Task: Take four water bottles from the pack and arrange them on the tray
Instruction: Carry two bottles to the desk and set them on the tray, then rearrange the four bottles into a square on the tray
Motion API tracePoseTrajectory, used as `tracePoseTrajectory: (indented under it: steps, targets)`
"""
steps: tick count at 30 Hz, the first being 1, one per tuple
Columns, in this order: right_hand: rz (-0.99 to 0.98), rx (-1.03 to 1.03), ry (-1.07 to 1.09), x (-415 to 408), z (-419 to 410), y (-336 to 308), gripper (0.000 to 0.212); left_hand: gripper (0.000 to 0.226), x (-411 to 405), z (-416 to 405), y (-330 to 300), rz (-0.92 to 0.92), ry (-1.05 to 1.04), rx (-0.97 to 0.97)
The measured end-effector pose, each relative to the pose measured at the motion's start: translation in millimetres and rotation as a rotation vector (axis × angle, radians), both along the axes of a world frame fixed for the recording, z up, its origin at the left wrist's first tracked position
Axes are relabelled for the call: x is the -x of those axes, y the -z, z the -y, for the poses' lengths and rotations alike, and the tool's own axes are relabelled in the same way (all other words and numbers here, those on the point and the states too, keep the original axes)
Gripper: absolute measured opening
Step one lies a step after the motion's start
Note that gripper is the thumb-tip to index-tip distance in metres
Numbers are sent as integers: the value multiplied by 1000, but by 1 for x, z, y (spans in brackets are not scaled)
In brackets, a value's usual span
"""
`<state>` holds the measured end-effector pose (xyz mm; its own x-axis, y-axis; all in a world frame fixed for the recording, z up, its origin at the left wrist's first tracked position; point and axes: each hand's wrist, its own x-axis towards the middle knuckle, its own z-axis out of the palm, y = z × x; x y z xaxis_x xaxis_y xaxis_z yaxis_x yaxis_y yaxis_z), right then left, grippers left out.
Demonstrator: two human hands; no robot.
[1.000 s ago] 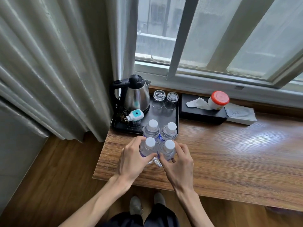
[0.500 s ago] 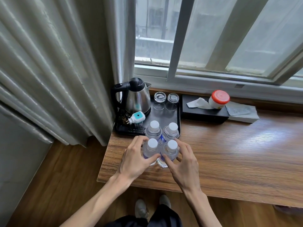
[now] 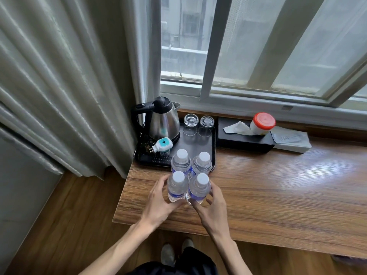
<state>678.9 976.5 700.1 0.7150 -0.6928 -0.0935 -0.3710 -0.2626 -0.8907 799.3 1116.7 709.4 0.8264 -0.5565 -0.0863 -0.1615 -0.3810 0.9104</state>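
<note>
Two clear water bottles with white caps, the rear left bottle and the rear right bottle, stand upright at the front right corner of the black tray. Two more stand side by side just in front of them, over the wooden table. My left hand wraps the front left bottle from the left. My right hand wraps the front right bottle from the right. Their bases are hidden by my fingers. No pack is in view.
The tray also holds a steel kettle, a white and teal plug adapter, a dark remote and two upturned glasses. A black tissue box with a red-lidded jar sits to the right. Curtain hangs left.
Both hands stay wrapped on the two front bottles, which keep their place in front of the rear pair. Only the view has shifted slightly.
</note>
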Motion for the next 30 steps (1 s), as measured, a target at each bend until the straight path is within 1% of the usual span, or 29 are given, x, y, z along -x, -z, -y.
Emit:
tracePoseTrajectory:
  steps: [6,14,18,21,24,27,30]
  targets:
    - [56,-76,72,-6,-4,2,71,73,4,7,10,18,-106,12]
    - [50,-123,44,17,3,-4,66,67,17,-2,1,80,-160,-4]
    - [93,-114,67,31,14,-18,65,66,15,-17,-18,79,-232,2]
    - [124,-112,104,37,31,-35,65,64,3,-23,-40,169,-299,1]
    - [152,-95,113,35,50,-53,67,67,-18,-26,-59,244,-323,-6]
    - [179,-60,128,24,71,-69,62,68,-42,-21,-77,323,-349,4]
    - [189,-30,140,6,89,-78,60,65,-70,-6,-94,313,-343,54]
